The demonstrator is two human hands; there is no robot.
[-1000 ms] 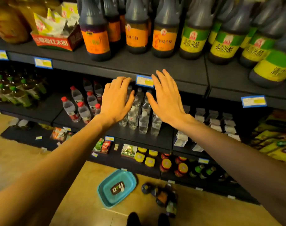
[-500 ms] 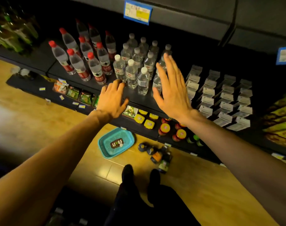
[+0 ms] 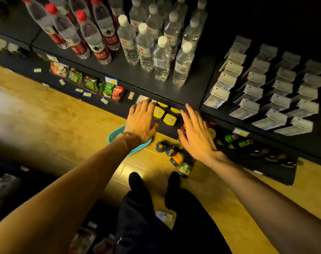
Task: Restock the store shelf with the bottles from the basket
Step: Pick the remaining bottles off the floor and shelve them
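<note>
Reaching down for the floor bottles

Left hand (image 3: pixel 140 121) and right hand (image 3: pixel 197 133), grips apart and empty, hang above dark glass bottles (image 3: pixel 176 156) beside the teal plastic basket (image 3: pixel 117 136), ready to gather them.

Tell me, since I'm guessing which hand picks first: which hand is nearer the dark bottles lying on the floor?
Right. The right hand hangs open directly over the dark bottles, overlapping the pile. The left hand is off to their left, above the teal basket.

Retail shop aisle. Dark tiered shelf (image 3: pixel 130 74) stocked in rows: red-capped water bottles (image 3: pixel 93 39) at its left, white-capped ones (image 3: pixel 161 57) beside them, white packets (image 3: pixel 256 92) to its right. Price tags (image 3: pixel 111 80) on the shelf edge; snack packs (image 3: pixel 91 83) below.
</note>
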